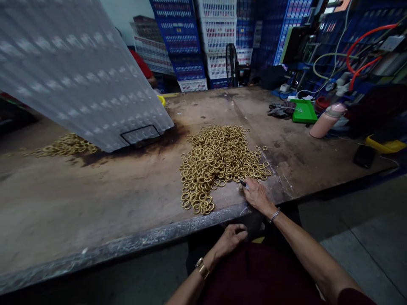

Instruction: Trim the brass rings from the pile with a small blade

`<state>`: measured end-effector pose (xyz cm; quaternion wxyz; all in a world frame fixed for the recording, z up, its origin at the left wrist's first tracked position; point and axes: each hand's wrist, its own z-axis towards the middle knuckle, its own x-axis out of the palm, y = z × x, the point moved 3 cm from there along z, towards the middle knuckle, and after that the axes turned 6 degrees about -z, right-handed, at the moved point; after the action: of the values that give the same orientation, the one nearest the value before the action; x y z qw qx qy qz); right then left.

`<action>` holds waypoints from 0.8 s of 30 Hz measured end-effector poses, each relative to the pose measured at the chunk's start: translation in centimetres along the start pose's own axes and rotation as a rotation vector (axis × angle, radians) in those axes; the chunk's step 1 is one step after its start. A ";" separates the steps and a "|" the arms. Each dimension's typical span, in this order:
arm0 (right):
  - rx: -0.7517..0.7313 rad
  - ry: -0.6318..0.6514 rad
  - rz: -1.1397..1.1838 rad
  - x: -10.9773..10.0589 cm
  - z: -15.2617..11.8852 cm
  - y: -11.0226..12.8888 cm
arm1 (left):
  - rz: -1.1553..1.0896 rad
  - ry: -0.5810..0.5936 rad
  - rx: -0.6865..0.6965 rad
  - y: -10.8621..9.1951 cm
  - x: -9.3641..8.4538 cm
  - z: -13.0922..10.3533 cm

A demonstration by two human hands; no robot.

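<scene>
A small dark-tipped tool (244, 184) is pinched between the fingers of the right hand (257, 195), which is held over the near edge of the tabletop (133, 199), just beside the near right part of a pile of brass-coloured rings (219, 156). The pile is spread across the middle of the tabletop, with a few rings lying loose at its right side. Whether a ring is touched by these fingers cannot be told. The left hand (231, 238) is held nearer, off the tabletop's edge, with its fingers curled loosely inward; whether anything is gripped there cannot be told. At the left, a large grey ribbed panel (95, 84) is seen tilted.
</scene>
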<state>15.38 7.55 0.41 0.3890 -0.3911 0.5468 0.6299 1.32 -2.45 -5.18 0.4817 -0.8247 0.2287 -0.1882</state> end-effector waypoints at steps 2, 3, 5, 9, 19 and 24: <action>0.027 0.031 0.189 0.1 -0.1 -0.2 | -0.058 0.014 0.143 -1.7 0.6 -1.0; 0.049 0.069 0.299 0.2 -0.2 -0.2 | -0.106 -0.022 0.196 -2.5 0.6 -1.3; 0.100 0.152 0.544 0.3 -0.6 0.0 | -0.167 -0.229 0.280 -3.6 -0.2 -1.5; 0.178 0.371 0.894 0.4 -1.6 1.0 | -0.053 -0.558 0.536 -5.2 -2.3 -0.9; 0.335 0.567 1.121 0.8 -3.0 2.0 | 0.100 -0.558 0.611 -5.4 -3.5 0.1; 0.210 0.371 0.946 0.4 -2.9 1.8 | 0.139 -0.628 0.579 -5.7 -3.6 0.1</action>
<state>13.73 4.54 0.44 -0.0044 -0.1651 0.7839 0.5985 -0.53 2.08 -0.55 0.7510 -0.6555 0.0637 0.0482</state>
